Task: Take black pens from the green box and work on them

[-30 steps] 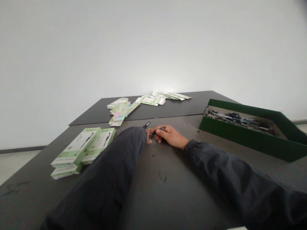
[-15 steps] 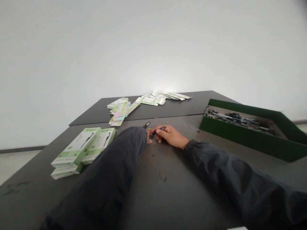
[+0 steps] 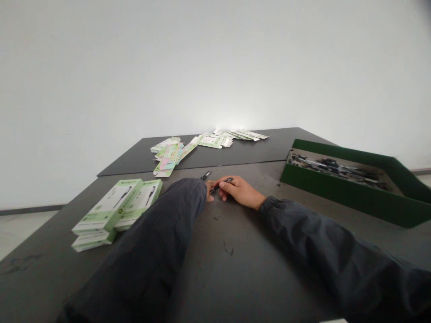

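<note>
My hands meet over the middle of the dark table. My right hand [image 3: 243, 192] is closed around a black pen [image 3: 217, 186], thumb on its near side. The fingers of my left hand [image 3: 210, 190] are closed at the pen's left end; the sleeve hides most of that hand. Just past the left cuff, another dark pen [image 3: 206, 175] sticks out, and whether it lies on the table or is held there I cannot tell.
To the left are stacked green-and-white pen boxes [image 3: 107, 206]. Flattened cartons [image 3: 212, 140] and colourful printed cartons [image 3: 170, 157] lie farther back. On the right stands a green box [image 3: 340, 197] holding many loose pens [image 3: 330, 167]. A pale wall rises behind the table [image 3: 235, 269].
</note>
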The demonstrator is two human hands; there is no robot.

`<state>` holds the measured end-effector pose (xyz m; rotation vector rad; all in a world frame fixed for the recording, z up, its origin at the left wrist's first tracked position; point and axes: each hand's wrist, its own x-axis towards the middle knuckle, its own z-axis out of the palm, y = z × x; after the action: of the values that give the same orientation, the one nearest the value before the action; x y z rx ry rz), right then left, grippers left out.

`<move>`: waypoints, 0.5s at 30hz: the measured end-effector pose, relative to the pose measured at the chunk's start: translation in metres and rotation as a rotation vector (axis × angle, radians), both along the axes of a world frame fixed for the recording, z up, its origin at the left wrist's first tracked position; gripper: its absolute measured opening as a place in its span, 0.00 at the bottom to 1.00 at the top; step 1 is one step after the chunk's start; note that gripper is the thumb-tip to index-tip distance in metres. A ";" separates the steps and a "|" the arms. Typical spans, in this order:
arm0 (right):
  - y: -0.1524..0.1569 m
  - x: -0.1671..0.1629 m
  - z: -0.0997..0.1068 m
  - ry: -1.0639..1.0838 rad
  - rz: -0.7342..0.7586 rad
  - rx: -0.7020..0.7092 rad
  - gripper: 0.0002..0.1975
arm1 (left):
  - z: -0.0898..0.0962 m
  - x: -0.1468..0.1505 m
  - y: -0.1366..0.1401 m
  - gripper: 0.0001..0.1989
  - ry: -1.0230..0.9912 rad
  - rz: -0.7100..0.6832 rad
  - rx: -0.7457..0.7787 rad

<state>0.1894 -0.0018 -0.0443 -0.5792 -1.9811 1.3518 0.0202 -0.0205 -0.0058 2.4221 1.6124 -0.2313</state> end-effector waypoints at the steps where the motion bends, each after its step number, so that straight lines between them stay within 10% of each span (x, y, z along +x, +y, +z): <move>1: 0.000 0.000 0.000 0.000 0.002 -0.002 0.18 | -0.001 0.000 0.001 0.29 0.006 0.003 0.001; 15: 0.001 0.000 -0.001 0.006 0.011 -0.006 0.18 | 0.004 0.002 -0.002 0.23 -0.032 -0.039 -0.027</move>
<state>0.1894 -0.0012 -0.0456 -0.5676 -1.9788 1.3649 0.0219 -0.0222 -0.0015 2.4264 1.5403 -0.2183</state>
